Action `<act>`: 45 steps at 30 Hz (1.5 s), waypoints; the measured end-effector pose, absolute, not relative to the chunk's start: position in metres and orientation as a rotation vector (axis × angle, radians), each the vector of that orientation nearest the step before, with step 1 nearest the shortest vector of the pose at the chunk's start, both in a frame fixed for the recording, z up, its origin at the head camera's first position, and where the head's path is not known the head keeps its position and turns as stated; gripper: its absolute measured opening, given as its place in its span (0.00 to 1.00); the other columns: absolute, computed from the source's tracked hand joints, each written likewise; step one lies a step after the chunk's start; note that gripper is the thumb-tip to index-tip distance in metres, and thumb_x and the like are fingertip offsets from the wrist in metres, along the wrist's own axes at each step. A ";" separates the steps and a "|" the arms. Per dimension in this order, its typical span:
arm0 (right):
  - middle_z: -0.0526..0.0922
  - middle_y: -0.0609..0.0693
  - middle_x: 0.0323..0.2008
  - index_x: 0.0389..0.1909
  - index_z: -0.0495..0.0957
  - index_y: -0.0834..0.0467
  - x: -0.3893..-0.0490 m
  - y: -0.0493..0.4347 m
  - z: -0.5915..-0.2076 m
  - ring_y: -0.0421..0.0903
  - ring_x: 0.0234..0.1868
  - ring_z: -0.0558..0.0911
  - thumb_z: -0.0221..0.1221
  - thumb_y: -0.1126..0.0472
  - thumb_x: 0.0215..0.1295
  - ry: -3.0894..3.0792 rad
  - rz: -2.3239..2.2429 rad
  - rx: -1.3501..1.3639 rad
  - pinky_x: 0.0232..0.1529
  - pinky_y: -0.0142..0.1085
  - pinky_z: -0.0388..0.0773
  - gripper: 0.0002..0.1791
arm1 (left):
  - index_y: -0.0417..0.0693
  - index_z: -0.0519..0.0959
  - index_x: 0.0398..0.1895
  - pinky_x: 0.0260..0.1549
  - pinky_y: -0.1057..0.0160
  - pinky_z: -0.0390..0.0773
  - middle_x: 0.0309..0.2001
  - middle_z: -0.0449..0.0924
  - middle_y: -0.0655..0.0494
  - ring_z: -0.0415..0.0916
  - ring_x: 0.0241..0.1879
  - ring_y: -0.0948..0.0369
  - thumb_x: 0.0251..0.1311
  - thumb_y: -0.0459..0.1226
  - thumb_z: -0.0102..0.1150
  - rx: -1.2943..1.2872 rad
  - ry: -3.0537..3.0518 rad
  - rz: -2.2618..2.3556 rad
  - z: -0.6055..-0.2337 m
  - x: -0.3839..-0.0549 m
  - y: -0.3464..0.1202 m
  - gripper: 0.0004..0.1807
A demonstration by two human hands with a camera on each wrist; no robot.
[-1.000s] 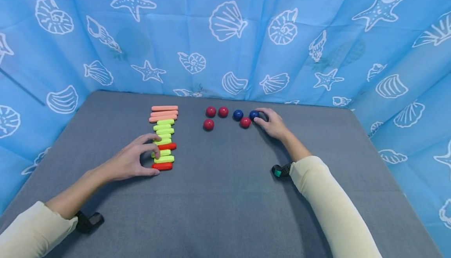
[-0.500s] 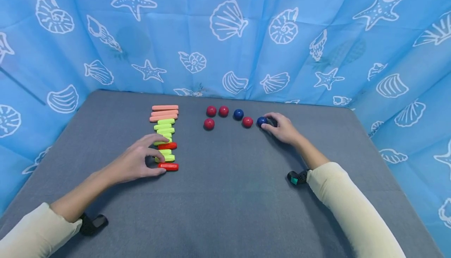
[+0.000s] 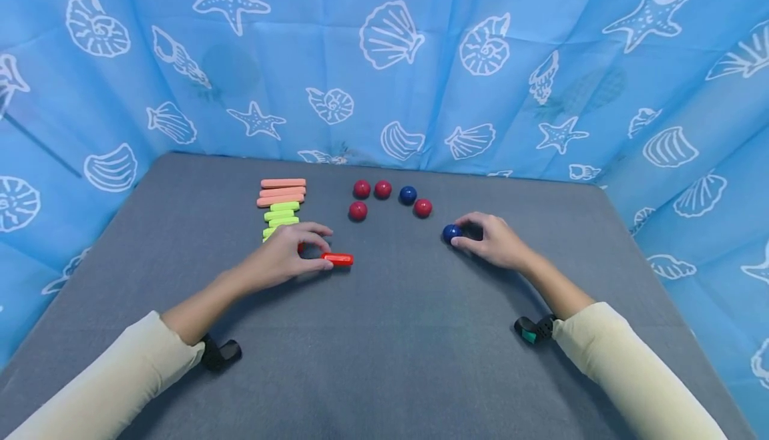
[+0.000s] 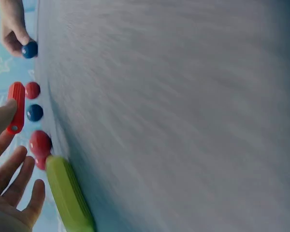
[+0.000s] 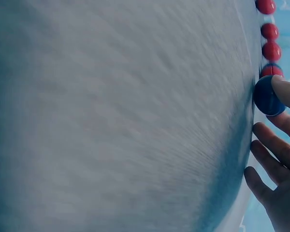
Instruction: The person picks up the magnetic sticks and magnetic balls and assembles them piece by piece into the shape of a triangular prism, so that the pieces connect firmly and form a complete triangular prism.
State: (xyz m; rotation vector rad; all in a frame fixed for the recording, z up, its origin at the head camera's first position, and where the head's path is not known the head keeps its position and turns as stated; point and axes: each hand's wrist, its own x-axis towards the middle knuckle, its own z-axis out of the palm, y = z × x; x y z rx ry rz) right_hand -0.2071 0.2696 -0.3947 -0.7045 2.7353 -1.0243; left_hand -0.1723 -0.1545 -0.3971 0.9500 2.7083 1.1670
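My left hand (image 3: 282, 253) pinches a short red ribbed plastic piece (image 3: 341, 260) between thumb and fingertips, right of the column of pieces. In the left wrist view the red piece (image 4: 17, 107) has rounded ends and a small round dot at its lower end. On the right, my right hand (image 3: 495, 243) pinches a blue ball (image 3: 452, 234) with thumb and forefinger. The right wrist view shows the blue ball (image 5: 268, 95) at the thumb tip, the other fingers spread below. Behind my left hand, lime-green pieces (image 3: 281, 215) are partly hidden, with a bit of red showing.
Salmon-coloured sticks (image 3: 280, 200) lie at the top of the column. Red balls (image 3: 358, 211) and another blue ball (image 3: 408, 194) sit toward the back of the grey table (image 3: 384, 353). A blue shell-patterned curtain (image 3: 336, 39) hangs behind the table.
My left hand has carried the red piece from the column's near end to the right and slightly back. My right hand has brought the blue ball right and nearer, away from the other balls.
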 end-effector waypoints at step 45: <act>0.79 0.52 0.60 0.63 0.76 0.58 -0.174 0.219 -0.392 0.52 0.61 0.76 0.63 0.60 0.67 2.492 -1.066 -0.929 0.61 0.54 0.69 0.24 | 0.46 0.85 0.43 0.40 0.63 0.78 0.38 0.82 0.58 0.77 0.37 0.62 0.59 0.40 0.71 0.938 2.552 1.167 -0.398 -0.207 -0.069 0.12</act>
